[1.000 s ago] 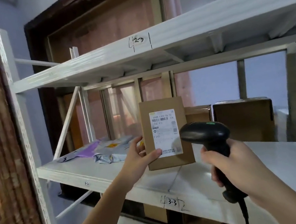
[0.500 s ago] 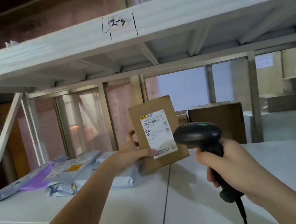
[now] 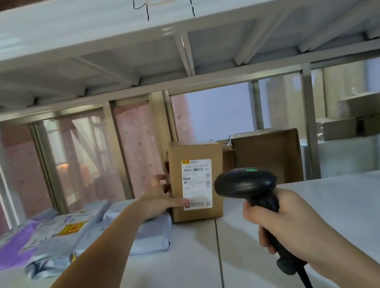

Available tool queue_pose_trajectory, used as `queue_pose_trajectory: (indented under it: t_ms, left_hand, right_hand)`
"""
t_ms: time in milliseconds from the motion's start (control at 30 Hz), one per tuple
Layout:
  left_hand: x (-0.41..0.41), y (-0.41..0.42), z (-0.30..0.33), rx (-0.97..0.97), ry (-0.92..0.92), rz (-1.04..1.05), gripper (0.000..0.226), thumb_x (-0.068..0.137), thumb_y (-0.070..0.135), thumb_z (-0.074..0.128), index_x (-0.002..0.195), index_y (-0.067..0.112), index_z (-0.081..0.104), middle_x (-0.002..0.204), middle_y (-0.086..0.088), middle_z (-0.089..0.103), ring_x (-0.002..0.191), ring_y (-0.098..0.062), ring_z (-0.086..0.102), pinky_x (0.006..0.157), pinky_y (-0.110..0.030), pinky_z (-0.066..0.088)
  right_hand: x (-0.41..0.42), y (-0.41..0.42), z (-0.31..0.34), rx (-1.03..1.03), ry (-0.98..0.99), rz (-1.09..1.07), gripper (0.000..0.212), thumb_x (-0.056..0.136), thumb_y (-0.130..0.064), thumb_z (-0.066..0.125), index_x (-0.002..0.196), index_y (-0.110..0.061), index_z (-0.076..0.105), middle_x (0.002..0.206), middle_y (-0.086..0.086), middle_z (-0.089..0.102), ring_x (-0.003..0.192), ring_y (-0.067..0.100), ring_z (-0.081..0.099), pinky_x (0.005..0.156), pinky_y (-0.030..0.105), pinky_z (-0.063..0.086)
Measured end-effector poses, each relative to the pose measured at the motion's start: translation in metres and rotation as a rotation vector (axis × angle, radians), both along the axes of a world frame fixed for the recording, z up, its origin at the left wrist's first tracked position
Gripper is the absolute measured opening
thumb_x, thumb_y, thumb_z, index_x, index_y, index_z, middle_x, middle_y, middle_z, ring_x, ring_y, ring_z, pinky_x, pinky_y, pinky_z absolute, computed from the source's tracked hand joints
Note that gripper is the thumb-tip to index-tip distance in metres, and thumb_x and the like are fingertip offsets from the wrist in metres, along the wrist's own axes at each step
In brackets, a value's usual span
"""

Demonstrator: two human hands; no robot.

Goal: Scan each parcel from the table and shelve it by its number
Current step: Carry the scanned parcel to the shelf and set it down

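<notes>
A small brown cardboard parcel (image 3: 198, 179) with a white shipping label stands upright on the white shelf (image 3: 343, 206), its bottom on the board. My left hand (image 3: 161, 198) holds its left edge, thumb on the label's lower corner and fingers behind the box. My right hand (image 3: 286, 223) grips the handle of a black barcode scanner (image 3: 246, 184), whose head sits just right of the parcel's label, with its cable hanging down.
Grey and purple plastic mailer bags (image 3: 57, 237) lie on the shelf to the left. A larger brown box (image 3: 267, 156) stands behind the parcel at the right. The upper shelf beam (image 3: 66, 26) carries a handwritten "2-3" mark. More boxes (image 3: 359, 117) sit further back right.
My left hand has carried the parcel forward and down, so it now stands on the shelf board. The view has moved closer under the upper shelf. The scanner stays in my right hand.
</notes>
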State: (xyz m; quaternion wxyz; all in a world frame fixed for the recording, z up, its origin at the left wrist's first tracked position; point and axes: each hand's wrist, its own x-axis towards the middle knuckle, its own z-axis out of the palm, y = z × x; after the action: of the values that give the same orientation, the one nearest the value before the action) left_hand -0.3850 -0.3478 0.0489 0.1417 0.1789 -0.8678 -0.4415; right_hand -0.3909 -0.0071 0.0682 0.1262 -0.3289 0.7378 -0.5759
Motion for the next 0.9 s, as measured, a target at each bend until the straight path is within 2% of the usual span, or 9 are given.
queue_pose_trajectory:
  t_ms: [33, 100, 200, 400, 500, 567, 633, 733, 900]
  left_hand:
    - [-0.001, -0.002, -0.001, -0.002, -0.008, -0.001, 0.103, 0.075, 0.026, 0.096, 0.140, 0.027, 0.016, 0.140, 0.005, 0.065, 0.125, -0.012, 0.062, 0.106, -0.026, 0.047]
    - [-0.002, -0.004, -0.003, -0.010, -0.009, 0.003, 0.097, 0.079, 0.020, 0.093, 0.138, 0.028, 0.016, 0.137, 0.005, 0.064, 0.124, -0.014, 0.060, 0.107, -0.028, 0.042]
    - [-0.002, -0.007, -0.002, -0.061, -0.039, -0.048, 0.111, 0.080, 0.015, 0.091, 0.156, 0.021, 0.010, 0.134, 0.010, 0.061, 0.126, -0.012, 0.057, 0.108, -0.026, 0.041]
    - [0.003, -0.005, 0.000, -0.150, -0.058, -0.053, 0.119, 0.082, 0.021, 0.090, 0.162, 0.019, 0.002, 0.155, 0.003, 0.048, 0.143, -0.019, 0.046, 0.120, -0.033, 0.034]
    - [0.010, 0.002, 0.003, -0.174, -0.048, -0.050, 0.111, 0.087, 0.020, 0.086, 0.161, 0.015, 0.004, 0.162, 0.000, 0.041, 0.147, -0.019, 0.042, 0.118, -0.030, 0.031]
    - [0.019, 0.004, 0.010, -0.195, -0.079, 0.000, 0.103, 0.093, 0.029, 0.080, 0.163, 0.010, 0.007, 0.166, -0.003, 0.029, 0.151, -0.023, 0.034, 0.120, -0.033, 0.030]
    - [0.026, 0.000, 0.016, -0.217, -0.139, 0.057, 0.100, 0.096, 0.043, 0.073, 0.164, 0.004, 0.010, 0.168, -0.008, 0.027, 0.151, -0.028, 0.035, 0.114, -0.034, 0.034]
    - [0.038, -0.003, 0.011, -0.243, -0.143, 0.086, 0.093, 0.094, 0.052, 0.071, 0.160, 0.004, 0.026, 0.161, -0.011, 0.042, 0.142, -0.030, 0.046, 0.102, -0.034, 0.039]
    - [0.060, 0.026, 0.001, -0.327, -0.092, 0.077, 0.074, 0.099, 0.047, 0.067, 0.156, 0.011, 0.037, 0.158, -0.008, 0.048, 0.135, -0.029, 0.051, 0.092, -0.031, 0.040]
  right_hand:
    - [0.001, -0.002, -0.001, 0.004, 0.003, -0.014, 0.009, 0.095, -0.024, 0.062, 0.098, -0.016, 0.060, 0.056, 0.007, 0.063, 0.045, 0.014, 0.058, 0.052, 0.023, 0.052]
    - [0.005, -0.006, -0.002, 0.009, 0.007, -0.036, 0.007, 0.095, -0.024, 0.062, 0.099, -0.018, 0.060, 0.057, 0.007, 0.064, 0.046, 0.015, 0.059, 0.053, 0.024, 0.053]
    - [0.012, -0.012, -0.004, 0.011, 0.014, -0.081, 0.006, 0.094, -0.022, 0.063, 0.098, -0.018, 0.060, 0.057, 0.007, 0.064, 0.046, 0.014, 0.059, 0.052, 0.023, 0.053]
    - [0.028, -0.016, -0.011, 0.032, 0.029, -0.159, 0.005, 0.093, -0.020, 0.063, 0.096, -0.017, 0.061, 0.057, 0.005, 0.064, 0.046, 0.012, 0.059, 0.052, 0.023, 0.051]
    - [0.037, -0.011, -0.013, 0.037, 0.039, -0.198, 0.004, 0.093, -0.020, 0.063, 0.096, -0.018, 0.061, 0.057, 0.003, 0.064, 0.046, 0.011, 0.060, 0.053, 0.022, 0.052]
    - [0.045, -0.007, -0.015, 0.044, 0.043, -0.228, 0.004, 0.092, -0.020, 0.063, 0.096, -0.018, 0.061, 0.058, 0.003, 0.064, 0.046, 0.009, 0.060, 0.052, 0.021, 0.052]
    - [0.052, -0.002, -0.017, 0.050, 0.039, -0.258, 0.005, 0.092, -0.020, 0.063, 0.096, -0.018, 0.061, 0.060, 0.003, 0.065, 0.045, 0.008, 0.060, 0.051, 0.019, 0.051]
    - [0.060, 0.004, -0.022, 0.054, 0.027, -0.288, 0.006, 0.092, -0.019, 0.063, 0.097, -0.016, 0.061, 0.061, 0.004, 0.064, 0.043, 0.006, 0.058, 0.048, 0.017, 0.048]
    - [0.077, 0.015, -0.027, 0.051, 0.023, -0.294, 0.005, 0.093, -0.019, 0.062, 0.096, -0.016, 0.060, 0.062, 0.004, 0.063, 0.042, 0.005, 0.057, 0.047, 0.017, 0.047]
